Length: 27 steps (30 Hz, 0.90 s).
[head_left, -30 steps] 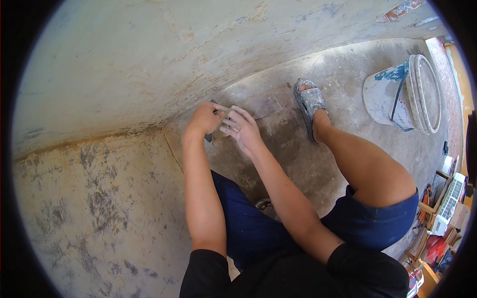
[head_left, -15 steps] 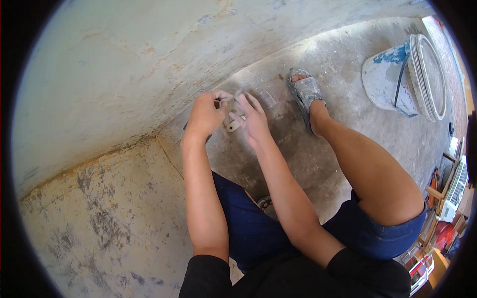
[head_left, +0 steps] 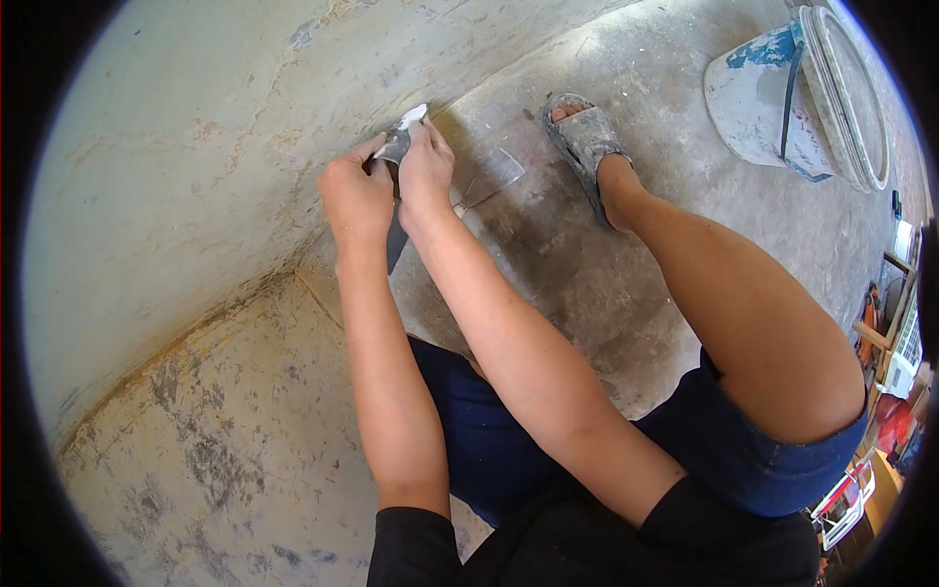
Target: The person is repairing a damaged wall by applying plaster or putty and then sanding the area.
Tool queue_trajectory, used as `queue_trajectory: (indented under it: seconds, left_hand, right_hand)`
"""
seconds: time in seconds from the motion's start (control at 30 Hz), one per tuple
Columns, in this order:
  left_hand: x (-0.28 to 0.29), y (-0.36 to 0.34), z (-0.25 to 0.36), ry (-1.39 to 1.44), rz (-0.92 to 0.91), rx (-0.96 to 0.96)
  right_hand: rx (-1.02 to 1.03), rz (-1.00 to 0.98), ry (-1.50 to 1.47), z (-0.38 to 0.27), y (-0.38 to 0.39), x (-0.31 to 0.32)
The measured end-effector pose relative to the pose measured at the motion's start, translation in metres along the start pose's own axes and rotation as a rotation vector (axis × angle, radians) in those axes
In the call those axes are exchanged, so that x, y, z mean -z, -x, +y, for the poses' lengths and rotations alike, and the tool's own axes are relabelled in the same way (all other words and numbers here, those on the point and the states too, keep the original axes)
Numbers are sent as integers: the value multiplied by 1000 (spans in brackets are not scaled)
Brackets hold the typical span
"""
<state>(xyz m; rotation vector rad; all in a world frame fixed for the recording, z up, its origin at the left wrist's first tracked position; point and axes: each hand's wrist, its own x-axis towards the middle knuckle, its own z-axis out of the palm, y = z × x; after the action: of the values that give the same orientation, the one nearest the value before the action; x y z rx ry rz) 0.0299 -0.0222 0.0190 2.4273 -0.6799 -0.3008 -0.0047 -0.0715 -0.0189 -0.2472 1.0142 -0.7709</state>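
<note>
My left hand (head_left: 357, 196) and my right hand (head_left: 426, 168) are closed around a dark grey flat piece (head_left: 396, 147), low against the foot of the pale plastered wall (head_left: 186, 147). A clump of white paste (head_left: 414, 114) sits at its upper end. A dark strip (head_left: 397, 245) shows below my hands, mostly hidden by them; I cannot tell whether it is part of the same piece. A flat scraper (head_left: 496, 171) lies on the floor just right of my right hand, its handle partly hidden.
My sandalled foot (head_left: 582, 147) rests on the stained concrete floor (head_left: 587, 293). A paint-spattered bucket with lid (head_left: 753, 108) stands at upper right. A second, blotched wall (head_left: 196, 470) meets the first at lower left. Wooden pieces, a white slatted object and other clutter (head_left: 885, 352) crowd the right edge.
Both hands have moved forward and slightly left toward the wall's foot. My right hand's spread fingers have closed on the dark piece, and white paste now shows at its tip.
</note>
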Motion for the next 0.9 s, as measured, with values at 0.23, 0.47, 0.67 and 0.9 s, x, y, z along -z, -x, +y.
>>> queue_trajectory:
  seconds: [0.23, 0.47, 0.67, 0.9]
  left_hand:
    - [-6, -8, 6, -1, 175, -22]
    - [2, -9, -14, 49, 53, 3]
    - [-3, 3, -7, 49, -77, -206]
    - [5, 5, -4, -1, -145, -147]
  right_hand:
    - [-36, -280, 42, 1, -10, -13]
    - [29, -276, 101, 1, -3, -13]
    - [-307, -450, -220, -16, -46, 55]
    - [-336, -509, -194, -21, -44, 70]
